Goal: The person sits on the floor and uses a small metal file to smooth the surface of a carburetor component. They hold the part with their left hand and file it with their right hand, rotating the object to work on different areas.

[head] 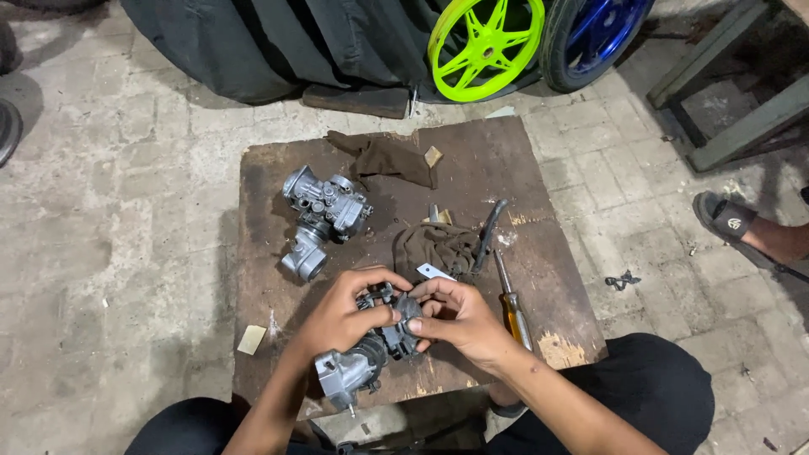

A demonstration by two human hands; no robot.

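Two carburetors [324, 217] [371, 354], two rags [386, 158] [436, 246], one screwdriver [511, 305], seemingly two wheels [484, 44] [594, 38]

The floor [109, 211] was of grey paving blocks, dusty and stained. In the middle of the frame lay a worn brown wooden board [497, 160]. At the top stood a bright green wheel [484, 42] and a blue wheel [594, 34]. A grey metal frame [742, 118] filled the upper right corner.

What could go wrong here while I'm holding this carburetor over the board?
Both hands, left hand and right hand, hold the carburetor near the wooden board's front edge; it, or a small part, might drop to the paved floor. The screwdriver lies close to the right wrist and could get knocked off.
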